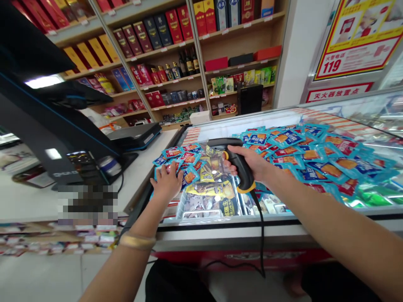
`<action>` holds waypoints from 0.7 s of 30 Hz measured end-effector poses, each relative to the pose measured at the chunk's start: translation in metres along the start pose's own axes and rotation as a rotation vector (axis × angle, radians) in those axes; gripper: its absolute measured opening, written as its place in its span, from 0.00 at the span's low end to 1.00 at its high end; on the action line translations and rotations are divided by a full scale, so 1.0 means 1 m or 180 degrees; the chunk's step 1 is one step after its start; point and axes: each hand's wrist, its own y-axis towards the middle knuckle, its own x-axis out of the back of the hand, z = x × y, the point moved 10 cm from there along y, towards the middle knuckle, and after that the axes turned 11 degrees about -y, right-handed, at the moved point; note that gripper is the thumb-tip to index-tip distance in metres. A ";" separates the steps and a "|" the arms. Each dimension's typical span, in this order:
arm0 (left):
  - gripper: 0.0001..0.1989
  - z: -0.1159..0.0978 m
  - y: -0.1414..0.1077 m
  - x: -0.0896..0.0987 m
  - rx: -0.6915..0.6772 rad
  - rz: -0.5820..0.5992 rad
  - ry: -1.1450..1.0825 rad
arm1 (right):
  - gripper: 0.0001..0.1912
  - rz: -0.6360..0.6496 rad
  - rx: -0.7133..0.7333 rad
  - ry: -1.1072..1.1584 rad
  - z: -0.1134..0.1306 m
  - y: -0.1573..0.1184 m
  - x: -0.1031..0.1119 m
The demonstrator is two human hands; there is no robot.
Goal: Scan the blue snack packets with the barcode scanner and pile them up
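The right grip (256, 163) is clasped round the black scanner (241, 171), whose handle slants up to a head aimed leftward, toward the small packet pile (189, 158) on the glass top (220, 131), directly under the nearer left grip (166, 183), fingers spread and unclenched.

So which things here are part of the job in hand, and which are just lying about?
In use:
- black handheld scanner, in the right hand
- small packet pile, under the left hand
- large packet pile, probably

Just around:
- white box
- shelved gift boxes
- wall poster
- flat black device on the counter
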 end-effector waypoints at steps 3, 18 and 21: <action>0.31 -0.001 0.001 0.002 0.0024 -0.0039 -0.0028 | 0.14 -0.0049 -0.0027 0.0010 -0.004 0.002 0.001; 0.33 -0.199 -0.011 -0.004 -0.1772 -0.0257 -0.1796 | 0.12 -0.0872 0.0579 -0.0060 0.074 -0.068 0.106; 0.33 -0.241 -0.018 -0.023 -0.1922 0.0122 -0.1957 | 0.12 -0.0983 0.0539 0.0050 0.070 -0.077 0.123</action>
